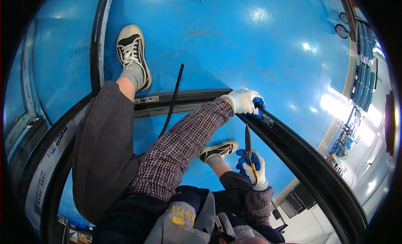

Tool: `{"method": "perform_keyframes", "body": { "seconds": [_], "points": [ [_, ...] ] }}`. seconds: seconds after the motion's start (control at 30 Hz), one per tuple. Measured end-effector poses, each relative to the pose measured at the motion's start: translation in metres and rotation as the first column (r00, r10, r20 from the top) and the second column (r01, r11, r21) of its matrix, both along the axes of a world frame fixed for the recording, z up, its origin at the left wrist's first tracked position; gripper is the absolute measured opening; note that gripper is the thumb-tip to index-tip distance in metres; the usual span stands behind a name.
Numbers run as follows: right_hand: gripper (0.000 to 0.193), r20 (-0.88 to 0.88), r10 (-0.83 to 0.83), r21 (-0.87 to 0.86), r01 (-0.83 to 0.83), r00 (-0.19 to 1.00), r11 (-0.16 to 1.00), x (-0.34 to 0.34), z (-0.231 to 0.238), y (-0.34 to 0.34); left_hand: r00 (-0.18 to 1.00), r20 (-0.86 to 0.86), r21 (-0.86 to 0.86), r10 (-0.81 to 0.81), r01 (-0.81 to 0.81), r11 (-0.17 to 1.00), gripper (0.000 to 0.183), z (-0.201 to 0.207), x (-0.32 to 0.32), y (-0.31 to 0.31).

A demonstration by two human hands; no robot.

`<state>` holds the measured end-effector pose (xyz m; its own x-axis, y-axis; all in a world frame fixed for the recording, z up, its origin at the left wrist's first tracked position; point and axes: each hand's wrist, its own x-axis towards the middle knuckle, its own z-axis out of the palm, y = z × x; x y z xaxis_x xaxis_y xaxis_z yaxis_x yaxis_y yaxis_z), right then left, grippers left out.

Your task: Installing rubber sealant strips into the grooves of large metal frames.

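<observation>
Nearest, the R hand (256, 165), gloved white w/ blue palm coating, has its fingers curled round the handles of yellow-handled scissors (248, 144); blades look together, pointing up and away, w/ nothing visible btwn them. Just beside is the R sneaker (220, 149) on the blue floor (251, 47).

Further out, the L hand (245, 102), same glove type, rests over a corner of the black profile frame (307, 162), fingers bent down over the edge; can't tell if they're pinching anything, as the tips are partly hidden.

A thin black rubber strip (173, 97) lies across the far bar, L of that hand and touching neither hand; its lower end is hidden behind the sleeve.

Status, judging from the layout: bars already meet at the corner, metal plate (146, 99) in place on the far bar. Strip looks loose, not seated in any groove; no cutting under way. Anything under the L glove can't be checked.

Beyond the bar: L sneaker (133, 55); far R, a wheel (342, 31).
</observation>
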<state>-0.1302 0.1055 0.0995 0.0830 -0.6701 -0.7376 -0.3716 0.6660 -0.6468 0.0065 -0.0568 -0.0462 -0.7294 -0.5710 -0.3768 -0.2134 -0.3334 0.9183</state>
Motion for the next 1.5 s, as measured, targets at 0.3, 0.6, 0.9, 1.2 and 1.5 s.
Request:
{"method": "perform_keyframes", "body": {
  "seconds": [0.3,0.6,0.9,1.2,1.5],
  "points": [
    [0.044,0.0,0.021,-0.03,-0.021,1.0,0.999,0.0,0.001,0.0,0.984,-0.174,-0.021,0.032,-0.036,0.999,0.046,-0.035,-0.006,0.01],
    [0.044,-0.002,0.059,-0.046,-0.059,0.998,0.997,-0.005,0.0,0.002,1.0,-0.02,0.051,0.006,-0.005,0.999,0.049,-0.009,0.004,0.004],
    [0.046,0.021,0.069,-0.045,-0.068,0.997,0.997,-0.006,-0.003,0.004,0.988,0.013,-0.158,0.157,-0.153,0.976,0.037,-0.02,-0.009,0.016],
    [0.048,-0.051,0.062,0.015,-0.062,0.997,0.998,-0.003,0.002,0.003,0.991,-0.046,-0.211,0.13,-0.136,0.968,0.035,-0.051,-0.005,0.021],
    [0.048,-0.042,0.06,0.033,-0.058,0.997,0.998,-0.002,0.006,0.001,0.969,0.124,-0.544,0.214,-0.114,0.831,0.035,-0.054,-0.022,0.032]
  ]
}}
